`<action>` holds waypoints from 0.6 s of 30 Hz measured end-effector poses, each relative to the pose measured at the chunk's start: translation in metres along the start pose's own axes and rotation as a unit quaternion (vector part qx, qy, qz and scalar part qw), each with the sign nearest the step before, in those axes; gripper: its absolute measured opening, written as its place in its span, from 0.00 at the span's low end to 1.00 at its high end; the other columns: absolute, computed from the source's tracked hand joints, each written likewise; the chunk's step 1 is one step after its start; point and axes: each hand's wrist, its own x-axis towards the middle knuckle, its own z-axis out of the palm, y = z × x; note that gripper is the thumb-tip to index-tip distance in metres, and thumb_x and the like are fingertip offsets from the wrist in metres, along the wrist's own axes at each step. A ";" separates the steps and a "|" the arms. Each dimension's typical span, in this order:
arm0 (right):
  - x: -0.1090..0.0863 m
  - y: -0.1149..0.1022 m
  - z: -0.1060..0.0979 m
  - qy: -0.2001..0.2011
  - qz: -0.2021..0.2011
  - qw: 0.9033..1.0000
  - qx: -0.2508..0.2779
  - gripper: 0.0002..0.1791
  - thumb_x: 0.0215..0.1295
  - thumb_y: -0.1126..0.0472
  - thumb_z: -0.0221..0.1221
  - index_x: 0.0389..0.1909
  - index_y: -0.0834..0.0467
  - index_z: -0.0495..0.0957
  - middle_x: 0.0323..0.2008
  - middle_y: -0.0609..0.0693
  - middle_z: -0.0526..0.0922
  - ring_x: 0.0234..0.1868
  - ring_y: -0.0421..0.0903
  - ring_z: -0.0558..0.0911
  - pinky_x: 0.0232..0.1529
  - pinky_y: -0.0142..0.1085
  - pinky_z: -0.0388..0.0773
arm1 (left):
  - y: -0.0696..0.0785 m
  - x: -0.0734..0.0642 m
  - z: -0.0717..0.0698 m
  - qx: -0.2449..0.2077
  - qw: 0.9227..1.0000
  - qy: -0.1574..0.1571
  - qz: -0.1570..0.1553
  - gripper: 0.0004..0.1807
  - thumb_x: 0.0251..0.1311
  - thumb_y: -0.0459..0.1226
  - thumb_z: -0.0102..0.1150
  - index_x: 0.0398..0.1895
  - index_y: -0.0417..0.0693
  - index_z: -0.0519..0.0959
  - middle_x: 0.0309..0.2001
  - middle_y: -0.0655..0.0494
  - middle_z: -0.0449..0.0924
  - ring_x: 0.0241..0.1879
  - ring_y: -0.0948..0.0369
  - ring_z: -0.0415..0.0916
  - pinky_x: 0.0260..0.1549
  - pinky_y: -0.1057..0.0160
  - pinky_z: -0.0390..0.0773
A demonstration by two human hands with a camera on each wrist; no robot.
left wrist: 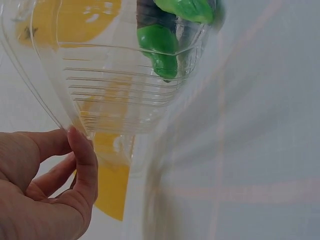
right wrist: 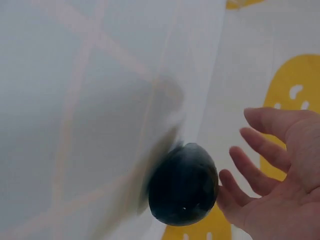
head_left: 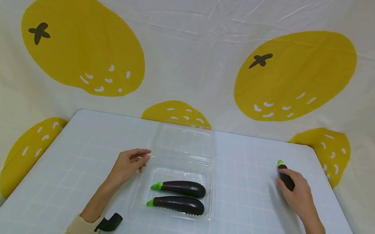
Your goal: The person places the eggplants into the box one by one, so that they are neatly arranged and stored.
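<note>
A clear plastic clamshell container (head_left: 171,215) lies with its lid (head_left: 184,143) folded back on the table. Two dark eggplants (head_left: 184,187) with green stems lie side by side inside it. At the container's left edge, my left hand (head_left: 129,163) pinches the rim between thumb and index finger, as the left wrist view shows. Far to the right, my right hand (head_left: 299,193) is over a third eggplant (head_left: 287,182) on the table. The right wrist view shows those fingers (right wrist: 262,145) spread and loosely bent beside the eggplant's rounded end, not closed around it.
A pale checked cloth covers the table (head_left: 238,233). Behind it and at both sides hangs a white curtain (head_left: 192,64) printed with large yellow fruit. Black wrist-worn devices (head_left: 110,222) sit at both sleeves.
</note>
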 end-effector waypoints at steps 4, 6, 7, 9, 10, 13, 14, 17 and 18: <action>-0.003 0.003 -0.002 -0.006 0.007 1.000 0.000 0.19 0.67 0.71 0.65 0.57 0.70 0.75 0.58 0.75 0.71 0.58 0.74 0.69 0.56 0.71 0.63 | 0.000 0.000 0.000 0.003 1.000 0.000 -0.002 0.17 0.71 0.35 0.63 0.58 0.34 0.81 0.45 0.34 0.82 0.27 0.60 0.77 0.29 0.68 0.79; -0.004 0.004 -0.003 -0.011 0.012 1.000 -0.001 0.19 0.67 0.71 0.65 0.57 0.70 0.75 0.58 0.75 0.71 0.59 0.74 0.68 0.56 0.72 0.62 | -0.001 0.000 0.000 0.004 1.000 -0.001 -0.002 0.17 0.71 0.35 0.63 0.58 0.34 0.81 0.45 0.34 0.82 0.27 0.60 0.77 0.29 0.68 0.79; -0.004 0.005 -0.004 -0.016 0.015 1.000 -0.001 0.19 0.67 0.70 0.65 0.57 0.70 0.75 0.59 0.76 0.70 0.59 0.74 0.68 0.57 0.72 0.62 | -0.001 0.000 0.000 0.004 1.000 -0.001 -0.002 0.17 0.71 0.34 0.63 0.58 0.34 0.81 0.45 0.34 0.82 0.27 0.60 0.77 0.29 0.68 0.79; -0.005 0.006 -0.004 -0.025 0.021 0.999 -0.003 0.20 0.68 0.70 0.64 0.58 0.70 0.74 0.59 0.76 0.69 0.60 0.74 0.67 0.57 0.72 0.62 | -0.001 0.000 0.000 0.006 1.000 0.000 -0.002 0.17 0.71 0.35 0.63 0.58 0.35 0.81 0.45 0.35 0.82 0.27 0.60 0.77 0.29 0.68 0.79; -0.005 0.006 -0.004 -0.030 0.025 0.999 -0.005 0.20 0.69 0.69 0.64 0.59 0.70 0.74 0.60 0.76 0.69 0.60 0.74 0.67 0.57 0.73 0.62 | -0.001 0.000 0.000 0.005 1.000 0.001 -0.002 0.17 0.71 0.35 0.63 0.58 0.34 0.82 0.44 0.35 0.82 0.27 0.60 0.77 0.29 0.68 0.79; -0.006 0.008 -0.005 -0.042 0.033 0.999 -0.012 0.21 0.70 0.68 0.64 0.60 0.70 0.73 0.61 0.76 0.68 0.61 0.74 0.66 0.57 0.73 0.62 | -0.002 0.000 -0.001 0.003 1.000 0.000 0.002 0.17 0.71 0.34 0.63 0.57 0.34 0.81 0.44 0.35 0.82 0.27 0.60 0.77 0.29 0.69 0.79; -0.006 0.008 -0.005 -0.045 0.037 0.998 -0.014 0.21 0.70 0.67 0.63 0.61 0.70 0.73 0.61 0.76 0.67 0.61 0.74 0.66 0.57 0.73 0.62 | -0.002 0.000 -0.001 0.002 1.000 0.000 0.003 0.17 0.71 0.34 0.63 0.57 0.34 0.81 0.44 0.35 0.82 0.27 0.60 0.77 0.29 0.69 0.79; -0.007 0.010 -0.006 -0.054 0.048 0.997 -0.020 0.22 0.71 0.67 0.63 0.62 0.70 0.72 0.62 0.77 0.66 0.62 0.75 0.65 0.57 0.74 0.62 | -0.002 0.000 -0.001 -0.001 1.000 -0.002 0.004 0.17 0.71 0.34 0.63 0.57 0.33 0.81 0.44 0.34 0.82 0.26 0.60 0.77 0.29 0.69 0.78; -0.007 0.010 -0.006 -0.057 0.052 0.997 -0.021 0.22 0.72 0.66 0.62 0.62 0.70 0.72 0.63 0.77 0.65 0.62 0.75 0.65 0.57 0.74 0.62 | -0.002 0.000 -0.001 0.000 1.000 -0.001 0.004 0.17 0.71 0.34 0.63 0.57 0.34 0.81 0.44 0.34 0.82 0.26 0.61 0.77 0.29 0.69 0.78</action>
